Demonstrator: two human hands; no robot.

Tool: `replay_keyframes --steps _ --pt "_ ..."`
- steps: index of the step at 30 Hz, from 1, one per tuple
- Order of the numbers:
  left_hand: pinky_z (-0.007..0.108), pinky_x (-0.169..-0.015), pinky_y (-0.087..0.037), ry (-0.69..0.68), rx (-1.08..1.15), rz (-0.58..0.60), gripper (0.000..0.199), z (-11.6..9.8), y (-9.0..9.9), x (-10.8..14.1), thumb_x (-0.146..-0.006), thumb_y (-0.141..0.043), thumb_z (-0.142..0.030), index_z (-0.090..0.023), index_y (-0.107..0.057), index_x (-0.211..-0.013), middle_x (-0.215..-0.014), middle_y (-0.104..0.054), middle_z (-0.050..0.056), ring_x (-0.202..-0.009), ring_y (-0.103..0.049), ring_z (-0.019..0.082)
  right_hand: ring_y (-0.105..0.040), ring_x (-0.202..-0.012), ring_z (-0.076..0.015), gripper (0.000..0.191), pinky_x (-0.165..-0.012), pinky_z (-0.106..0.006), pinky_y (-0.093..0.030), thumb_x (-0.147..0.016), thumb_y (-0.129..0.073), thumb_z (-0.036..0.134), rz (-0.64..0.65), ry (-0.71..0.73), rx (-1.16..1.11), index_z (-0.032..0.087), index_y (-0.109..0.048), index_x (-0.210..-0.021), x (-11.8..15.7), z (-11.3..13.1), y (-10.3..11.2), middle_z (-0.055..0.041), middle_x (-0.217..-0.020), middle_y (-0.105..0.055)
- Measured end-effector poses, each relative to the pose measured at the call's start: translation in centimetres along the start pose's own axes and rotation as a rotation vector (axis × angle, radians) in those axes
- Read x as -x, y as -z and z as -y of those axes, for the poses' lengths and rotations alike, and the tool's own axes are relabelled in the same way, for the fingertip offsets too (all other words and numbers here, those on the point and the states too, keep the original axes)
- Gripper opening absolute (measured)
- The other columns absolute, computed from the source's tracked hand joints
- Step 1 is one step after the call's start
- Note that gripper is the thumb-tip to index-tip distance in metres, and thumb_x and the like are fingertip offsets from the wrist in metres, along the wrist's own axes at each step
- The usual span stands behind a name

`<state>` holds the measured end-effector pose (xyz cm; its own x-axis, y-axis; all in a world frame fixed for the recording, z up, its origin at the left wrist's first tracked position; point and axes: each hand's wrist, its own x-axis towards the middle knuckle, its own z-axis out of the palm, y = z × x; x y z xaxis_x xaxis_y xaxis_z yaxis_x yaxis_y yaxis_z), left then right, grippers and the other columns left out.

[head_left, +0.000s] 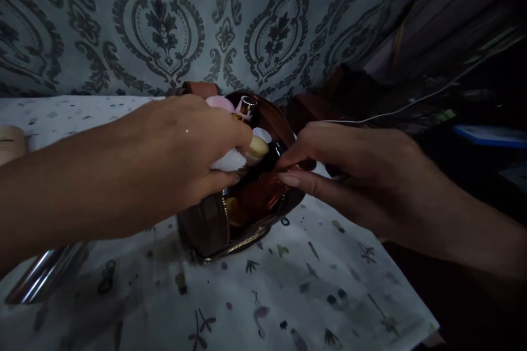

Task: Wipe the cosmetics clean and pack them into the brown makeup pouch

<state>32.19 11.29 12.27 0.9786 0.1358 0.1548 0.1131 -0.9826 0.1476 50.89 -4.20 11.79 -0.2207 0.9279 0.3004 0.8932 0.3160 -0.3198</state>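
A dark brown zippered bag (205, 228) stands wide open on the table, its gold zipper teeth facing me. My left hand (189, 145) reaches over the bag's left side, thumb and fingers closed around a small white item (229, 160) at the opening. Against those fingers lies a rounded cream-coloured cap (257, 147). Behind them show a bottle with a shiny cap (247, 106), a pink rounded thing (220, 102) and a white round lid (262, 135). My right hand (349, 175) pinches the bag's right edge between thumb and forefinger. Something yellow (236, 211) shows inside.
The white patterned tablecloth (263, 296) ends at a corner on the lower right. A shiny metallic cylinder (41, 277) lies at lower left, and a beige object (11, 142) stands at the left edge. Patterned wallpaper (224, 33) rises behind. A thin white cable (387, 115) crosses the dark right side.
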Motion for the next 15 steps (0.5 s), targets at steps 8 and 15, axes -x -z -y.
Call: replay_keyframes --steps 8,15 --pt "0.025 -0.067 -0.041 0.111 -0.035 -0.014 0.034 -0.5 -0.8 0.4 -0.093 -0.047 -0.05 -0.033 -0.067 -0.115 -0.081 -0.066 -0.005 -0.07 -0.059 0.014 -0.062 -0.077 -0.0158 0.019 -0.069 -0.029 -0.05 -0.101 -0.05 0.026 0.007 0.076 0.089 0.02 -0.067 -0.095 0.7 -0.3 -0.5 -0.0035 -0.084 -0.068" --pt "0.025 -0.058 -0.036 0.11 -0.017 -0.025 0.031 -0.4 -0.7 0.3 -0.093 -0.049 -0.052 -0.036 -0.065 -0.114 -0.089 -0.07 -0.007 -0.064 -0.059 0.013 -0.061 -0.076 -0.0175 0.026 -0.069 -0.032 -0.05 -0.103 -0.044 0.026 0.026 0.123 0.2 0.019 -0.068 -0.094 0.2 -0.6 -1.4 -0.0056 -0.086 -0.069"
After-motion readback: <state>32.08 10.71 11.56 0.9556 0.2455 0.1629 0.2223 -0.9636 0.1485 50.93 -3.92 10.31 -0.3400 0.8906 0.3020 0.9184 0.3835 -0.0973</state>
